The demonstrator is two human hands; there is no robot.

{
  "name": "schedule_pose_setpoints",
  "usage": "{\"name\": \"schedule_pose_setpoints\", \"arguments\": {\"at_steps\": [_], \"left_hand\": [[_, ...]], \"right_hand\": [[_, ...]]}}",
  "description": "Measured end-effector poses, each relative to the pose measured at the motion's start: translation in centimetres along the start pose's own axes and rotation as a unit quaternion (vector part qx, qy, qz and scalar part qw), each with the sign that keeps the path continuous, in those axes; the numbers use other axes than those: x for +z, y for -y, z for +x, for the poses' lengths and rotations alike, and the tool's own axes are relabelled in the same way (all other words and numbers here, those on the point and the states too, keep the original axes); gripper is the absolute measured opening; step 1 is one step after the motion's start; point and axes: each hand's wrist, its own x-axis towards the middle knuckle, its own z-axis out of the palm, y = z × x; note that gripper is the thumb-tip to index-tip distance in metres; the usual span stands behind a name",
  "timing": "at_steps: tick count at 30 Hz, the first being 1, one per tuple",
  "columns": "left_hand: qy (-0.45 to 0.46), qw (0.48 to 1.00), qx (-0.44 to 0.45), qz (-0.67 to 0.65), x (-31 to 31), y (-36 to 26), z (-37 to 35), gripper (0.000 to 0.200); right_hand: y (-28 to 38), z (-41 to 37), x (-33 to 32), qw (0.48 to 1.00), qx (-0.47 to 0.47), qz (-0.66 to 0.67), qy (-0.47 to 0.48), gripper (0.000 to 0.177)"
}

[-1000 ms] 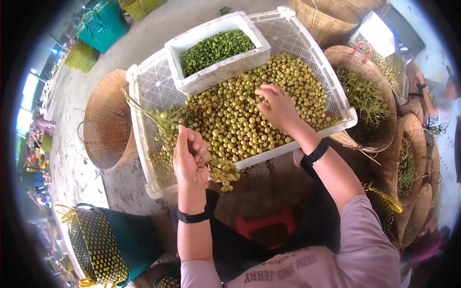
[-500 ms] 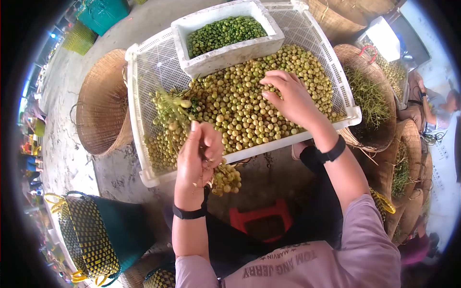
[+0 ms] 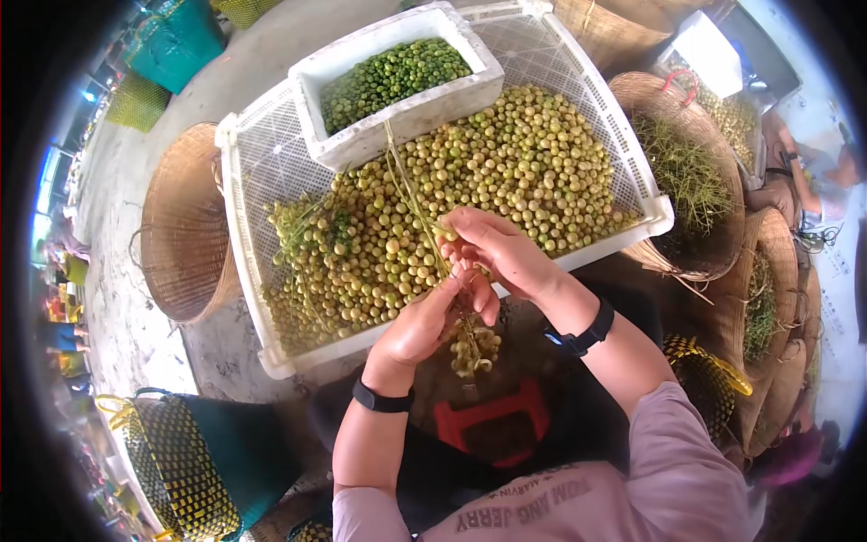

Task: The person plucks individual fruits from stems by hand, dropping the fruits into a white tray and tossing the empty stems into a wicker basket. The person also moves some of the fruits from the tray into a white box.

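Observation:
My left hand (image 3: 424, 321) is closed around a long pale-green stem (image 3: 404, 179) that slants up over the crate. A bunch of small round yellow-green fruits (image 3: 476, 350) hangs from the stem below my fingers, outside the crate's near rim. Right beside it, my right hand (image 3: 499, 250) has its fingers bent in against the stem, and a yellowish fruit (image 3: 448, 231) shows at the fingertips. Beneath both hands the white plastic crate (image 3: 242, 230) holds a thick layer of loose fruits (image 3: 506, 172). A leafy sprig with fruits (image 3: 307, 226) lies at its left side.
A white foam box (image 3: 406, 124) of small green fruits rests on the crate's far side. Wicker baskets stand left (image 3: 185, 235) and right (image 3: 623, 90), the right one full of stripped stems (image 3: 682, 172). A red stool (image 3: 492, 420) is below; a co-worker's arm (image 3: 786, 144) shows far right.
My right hand has come left and down from above the fruits to the stem. My left hand has moved right with the bunch, and the stem now points up over the crate.

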Motion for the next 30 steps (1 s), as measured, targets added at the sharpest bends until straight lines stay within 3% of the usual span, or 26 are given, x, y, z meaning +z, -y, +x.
{"name": "schedule_pose_setpoints", "arguments": {"at_steps": [3,6,8,10,16,18,20,24,30], "left_hand": [[-0.061,0.992,-0.050,-0.094,-0.5,0.0,0.9,0.038],[-0.134,0.987,-0.054,-0.074,-1.9,0.0,1.7,0.034],[-0.164,0.984,-0.027,-0.070,-2.0,-0.1,2.4,0.026],[-0.292,0.955,0.031,-0.039,-0.9,-1.0,3.2,0.020],[-0.272,0.953,0.104,-0.087,-2.8,-1.5,3.7,0.013],[-0.280,0.933,0.112,-0.194,-3.1,-1.8,3.6,0.014],[-0.288,0.936,0.123,-0.161,-2.9,-2.4,3.5,0.021],[-0.231,0.956,0.094,-0.158,-3.2,-2.9,3.2,0.031],[-0.251,0.943,0.102,-0.195,-3.8,-3.3,3.0,0.019]], "right_hand": [[0.5,0.5,-1.2,1.000,-0.009,-0.006,0.019,0.024],[0.8,1.2,-2.3,0.997,-0.010,-0.030,-0.072,0.017],[1.1,1.5,-2.9,0.996,-0.037,-0.026,-0.077,0.017],[1.1,1.6,-2.6,0.996,-0.021,-0.008,-0.088,0.019],[0.4,2.1,-2.2,0.997,0.026,0.009,-0.073,0.025],[0.5,2.0,-2.0,0.998,0.025,-0.028,-0.059,0.025],[0.5,2.2,-1.3,0.997,0.031,-0.033,-0.056,0.023],[0.0,2.8,-0.6,0.995,0.000,-0.094,-0.031,0.016],[-0.1,3.4,0.0,0.981,-0.057,-0.168,-0.073,0.013]]}}
